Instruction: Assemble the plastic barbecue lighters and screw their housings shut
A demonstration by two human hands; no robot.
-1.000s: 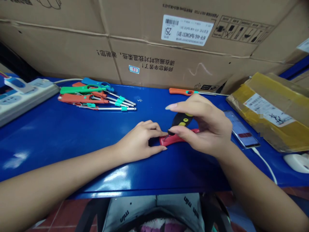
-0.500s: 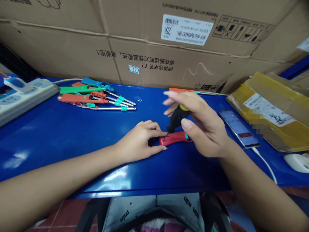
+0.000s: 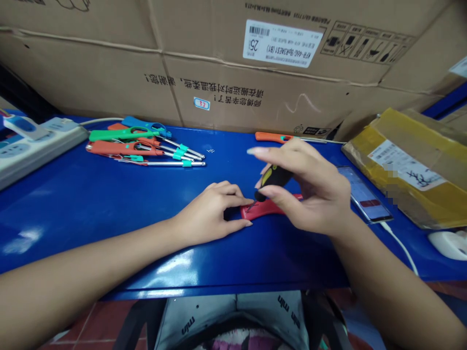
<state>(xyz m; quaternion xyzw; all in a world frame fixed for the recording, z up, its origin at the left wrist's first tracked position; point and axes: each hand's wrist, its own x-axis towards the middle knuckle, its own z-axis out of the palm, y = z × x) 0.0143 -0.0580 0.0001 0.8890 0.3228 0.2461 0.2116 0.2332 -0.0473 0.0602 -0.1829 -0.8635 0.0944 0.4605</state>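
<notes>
A red long-necked lighter lies on the blue table, its far end hidden behind my right hand. My left hand rests on the tabletop, thumb and fingers pinching the lighter's left end. In my right hand is a short, stubby screwdriver with a black and yellow handle, gripped between thumb and fingers. It leans to the right, and its thin shaft meets the lighter's left end close to my left fingertips. My right index finger sticks out past the handle.
Several orange, green and blue lighters lie piled at the back left, near small pins and a power strip. An orange lighter lies behind my right hand. A phone, taped carton and white mouse sit right. Cardboard walls the back.
My right hand has turned on the screwdriver, tilting its handle further right and lower. The tip stays at the lighter's left end. My left hand has not visibly moved.
</notes>
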